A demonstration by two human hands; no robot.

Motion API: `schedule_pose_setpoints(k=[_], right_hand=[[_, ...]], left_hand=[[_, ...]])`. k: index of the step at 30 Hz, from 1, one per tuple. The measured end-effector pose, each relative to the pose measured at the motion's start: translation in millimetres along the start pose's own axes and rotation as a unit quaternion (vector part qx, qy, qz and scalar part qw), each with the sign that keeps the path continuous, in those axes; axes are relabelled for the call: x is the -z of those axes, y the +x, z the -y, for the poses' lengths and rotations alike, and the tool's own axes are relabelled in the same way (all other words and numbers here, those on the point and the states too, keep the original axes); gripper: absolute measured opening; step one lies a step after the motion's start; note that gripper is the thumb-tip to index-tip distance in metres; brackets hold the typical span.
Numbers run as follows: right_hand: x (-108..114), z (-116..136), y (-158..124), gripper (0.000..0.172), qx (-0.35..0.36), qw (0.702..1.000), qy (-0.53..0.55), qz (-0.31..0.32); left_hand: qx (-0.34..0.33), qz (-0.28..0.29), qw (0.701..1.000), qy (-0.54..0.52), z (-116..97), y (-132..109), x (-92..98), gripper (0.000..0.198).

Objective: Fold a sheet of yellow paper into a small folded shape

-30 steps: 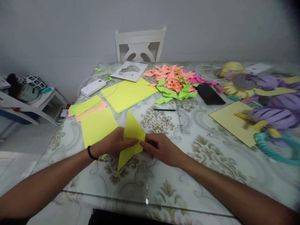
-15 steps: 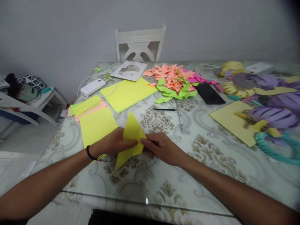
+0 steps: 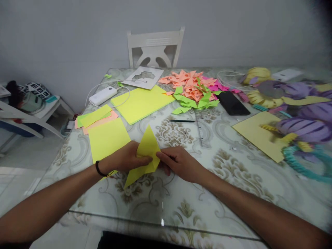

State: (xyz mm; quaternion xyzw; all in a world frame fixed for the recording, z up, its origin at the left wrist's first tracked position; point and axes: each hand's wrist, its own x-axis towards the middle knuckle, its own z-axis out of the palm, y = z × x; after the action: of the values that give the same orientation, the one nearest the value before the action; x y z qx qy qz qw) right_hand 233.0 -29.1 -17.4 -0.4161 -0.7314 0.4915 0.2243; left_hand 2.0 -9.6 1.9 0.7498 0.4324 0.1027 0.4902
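Head view: Fingertips [image 3: 166, 158] of both hands meet on a folded yellow paper [image 3: 145, 147] and pinch it at its middle, low over the glass-topped table [image 3: 223, 180]. The left hand [image 3: 124, 159] comes in from the left with its fingers closed on the paper's near face. The right hand [image 3: 181, 164] comes in from the right, gripping the right-hand edge. Both are equally close, each touching the paper. The paper sits on the near side of a pencil [image 3: 182, 121] and a little to its left. Its long axis runs from a far point aimed roughly at the pencil down to a near point that leans left, below the left hand. The pinch falls across that axis about halfway along. A dark band [image 3: 98, 169] circles the left wrist.

A flat yellow sheet [image 3: 107, 138] lies left of the pencil, partly under the left hand. A larger sheet [image 3: 141, 102] lies beyond and left of the pencil. Past the pencil is a pile [image 3: 193, 90] of small orange, green and pink folded pieces. A phone [image 3: 232, 103] lies beyond and right of it. A clear ruler [image 3: 199, 129] sits just right of the pencil's tip. A white chair [image 3: 155, 46] stands far beyond it, at the table's far edge.
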Motion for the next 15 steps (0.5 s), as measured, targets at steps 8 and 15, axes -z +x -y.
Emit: schedule_pose_setpoints(k=[8,15], right_hand=[[-2.9,-1.6,-0.5,0.053,-0.013,1.000,0.014,0.010],[-1.1,-1.4,0.3,0.062,0.020,1.000,0.004,0.017]], left_hand=[[-0.046,-0.002,0.997,-0.055,8.5,0.9,-2.8,0.032],[-0.059,-0.008,0.998,-0.034,5.5,0.0,-5.1,0.032]])
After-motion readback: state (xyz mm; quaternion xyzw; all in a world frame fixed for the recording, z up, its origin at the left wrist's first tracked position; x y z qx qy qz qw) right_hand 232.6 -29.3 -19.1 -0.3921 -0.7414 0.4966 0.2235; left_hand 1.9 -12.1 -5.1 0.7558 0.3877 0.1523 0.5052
